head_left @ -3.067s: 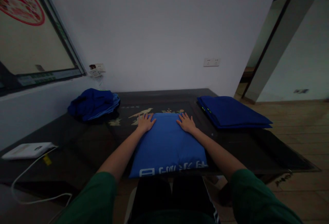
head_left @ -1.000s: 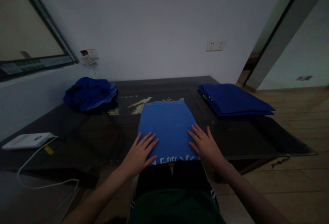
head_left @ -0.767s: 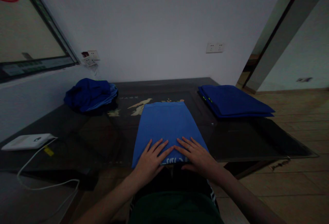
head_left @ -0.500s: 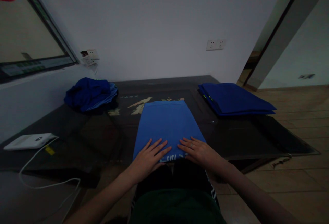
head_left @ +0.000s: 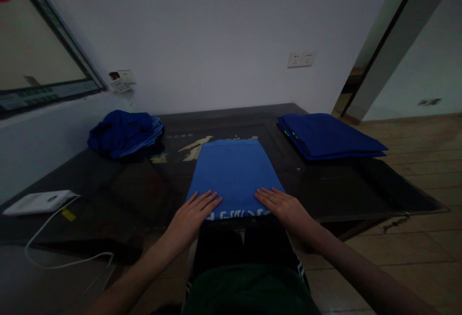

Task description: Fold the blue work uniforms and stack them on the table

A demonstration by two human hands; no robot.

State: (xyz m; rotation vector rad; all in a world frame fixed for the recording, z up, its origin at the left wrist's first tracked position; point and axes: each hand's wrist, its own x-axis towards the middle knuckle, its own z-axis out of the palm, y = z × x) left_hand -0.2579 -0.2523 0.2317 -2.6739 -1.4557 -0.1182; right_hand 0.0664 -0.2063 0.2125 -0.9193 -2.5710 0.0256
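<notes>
The dark, glossy desk (head_left: pixel 317 194) spans the scene. On it, at the near edge in front of the person, lies the light-blue fabric piece with white lettering (head_left: pixel 234 170), flat and squared off into a tapering shape. To its right rests the dark-blue folded fabric stack (head_left: pixel 332 137), its layers neatly aligned; to its left, the crumpled dark-blue and light-blue fabric bundle (head_left: pixel 124 134) sits loose, near the wall.

Judging by this, the work on the stack looks finished, and the lettered piece looks nearly smooth, with at most some flattening at its near edge left. The bundle appears wholly unworked.

The left hand (head_left: pixel 191 214) and the right hand (head_left: pixel 285 206) are both open, fingers extended, palms down at the 2 near corners of the lettered piece; neither grips anything.

Compared with 3.1 s ago, both hands are no longer at the far corners but at the near ones. Compared with 0.5 s ago, they are farther apart, and more of the lettering shows between them. The stack and the bundle keep their places on the desk.
</notes>
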